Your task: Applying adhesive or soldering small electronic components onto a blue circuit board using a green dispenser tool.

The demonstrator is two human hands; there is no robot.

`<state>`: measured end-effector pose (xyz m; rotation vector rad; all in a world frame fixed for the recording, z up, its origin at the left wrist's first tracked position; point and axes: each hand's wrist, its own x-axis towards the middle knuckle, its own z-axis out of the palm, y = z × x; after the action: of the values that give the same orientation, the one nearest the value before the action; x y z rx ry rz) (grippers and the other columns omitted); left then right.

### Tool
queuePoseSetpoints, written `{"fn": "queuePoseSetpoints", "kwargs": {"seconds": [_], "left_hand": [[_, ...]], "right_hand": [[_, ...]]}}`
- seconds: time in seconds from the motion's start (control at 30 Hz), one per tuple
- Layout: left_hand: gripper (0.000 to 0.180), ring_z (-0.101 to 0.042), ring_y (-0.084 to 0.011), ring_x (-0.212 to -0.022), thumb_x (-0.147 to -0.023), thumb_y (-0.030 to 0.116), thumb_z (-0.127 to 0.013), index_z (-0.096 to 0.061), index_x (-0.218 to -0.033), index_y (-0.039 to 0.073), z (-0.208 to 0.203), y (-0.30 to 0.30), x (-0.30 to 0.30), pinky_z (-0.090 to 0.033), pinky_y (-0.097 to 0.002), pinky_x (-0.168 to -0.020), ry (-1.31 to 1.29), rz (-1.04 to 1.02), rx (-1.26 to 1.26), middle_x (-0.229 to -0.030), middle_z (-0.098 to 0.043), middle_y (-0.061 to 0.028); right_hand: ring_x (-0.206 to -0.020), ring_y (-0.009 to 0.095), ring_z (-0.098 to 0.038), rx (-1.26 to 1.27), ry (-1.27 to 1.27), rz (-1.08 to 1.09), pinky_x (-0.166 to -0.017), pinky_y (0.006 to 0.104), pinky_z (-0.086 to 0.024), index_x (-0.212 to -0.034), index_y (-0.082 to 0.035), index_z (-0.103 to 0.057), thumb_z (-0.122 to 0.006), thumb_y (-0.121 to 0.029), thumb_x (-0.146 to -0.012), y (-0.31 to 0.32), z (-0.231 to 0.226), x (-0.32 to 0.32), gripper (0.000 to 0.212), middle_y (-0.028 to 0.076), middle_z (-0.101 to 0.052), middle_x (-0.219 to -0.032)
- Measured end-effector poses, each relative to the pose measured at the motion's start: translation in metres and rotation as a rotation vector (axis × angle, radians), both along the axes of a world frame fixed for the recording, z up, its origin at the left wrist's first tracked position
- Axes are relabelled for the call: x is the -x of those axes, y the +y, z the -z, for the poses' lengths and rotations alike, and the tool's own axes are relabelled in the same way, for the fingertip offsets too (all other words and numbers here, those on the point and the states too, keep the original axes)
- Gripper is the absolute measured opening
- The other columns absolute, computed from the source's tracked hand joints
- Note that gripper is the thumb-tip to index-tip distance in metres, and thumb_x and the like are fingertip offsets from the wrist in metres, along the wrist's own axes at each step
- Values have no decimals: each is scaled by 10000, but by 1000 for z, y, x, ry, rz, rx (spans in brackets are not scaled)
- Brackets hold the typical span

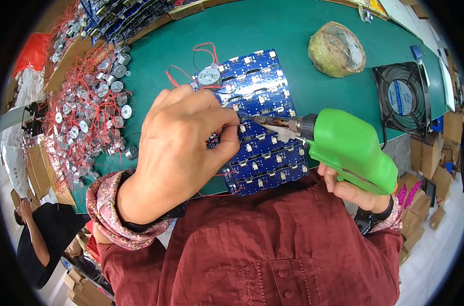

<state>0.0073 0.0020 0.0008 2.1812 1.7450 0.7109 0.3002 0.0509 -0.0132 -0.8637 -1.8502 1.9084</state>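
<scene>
A panel of blue circuit boards (262, 97) lies on the green table in front of me, with small white parts in rows. Bent over its left side, my left hand (183, 137) pinches a thin wire at the board; the fingers mostly hide it. My right hand (352, 191) grips a bright green soldering gun (349, 148) from below. Its metal tip points left and meets the board area right beside my left fingertips. A small round silver motor (209, 76) with red wires rests on the panel's upper left corner. More red wires stick out at the panel's lower left.
Many small motors (103, 92) with tangled red wires are heaped at the left. Stacked blue boards (125, 18) stand behind them. A roll of yellowish tape (318, 51) and a black fan (403, 97) sit at the right. A person in black (46, 245) is at the lower left.
</scene>
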Motion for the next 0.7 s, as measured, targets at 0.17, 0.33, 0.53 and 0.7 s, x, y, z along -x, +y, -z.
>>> {"fn": "queuePoseSetpoints", "kwargs": {"seconds": [0.17,0.33,0.53,0.7], "left_hand": [[63,-527,-232,-681,-671,58,-711,-667,-713,73,1,1,0,-395,-354,-651,2,-3,1,-679,-568,-25],[61,-526,-228,-677,-669,63,-712,-661,-700,78,1,1,-1,-387,-353,-638,2,-4,-7,-675,-567,-20],[61,-527,-229,-682,-667,67,-711,-657,-693,81,2,0,-2,-390,-356,-636,13,-21,-18,-676,-566,-18],[130,-554,-243,-673,-614,14,-720,-659,-713,72,1,0,-3,-418,-347,-632,44,-34,-42,-686,-584,-40]], "right_hand": [[-766,300,-635,-1,-40,-13,-675,375,-509,-918,-36,-638,-700,-217,-806,0,-1,2,222,103,-637,-896],[-768,306,-638,-297,20,-38,-683,371,-512,-936,-22,-633,-704,-211,-804,1,8,1,241,109,-636,-895],[-718,295,-622,-111,-70,-46,-629,355,-498,-958,-11,-629,-708,-209,-795,0,3,3,269,113,-632,-872],[-681,285,-613,-151,-52,-51,-597,350,-486,-948,-16,-634,-706,-189,-782,-1,6,4,250,108,-626,-837]]}}
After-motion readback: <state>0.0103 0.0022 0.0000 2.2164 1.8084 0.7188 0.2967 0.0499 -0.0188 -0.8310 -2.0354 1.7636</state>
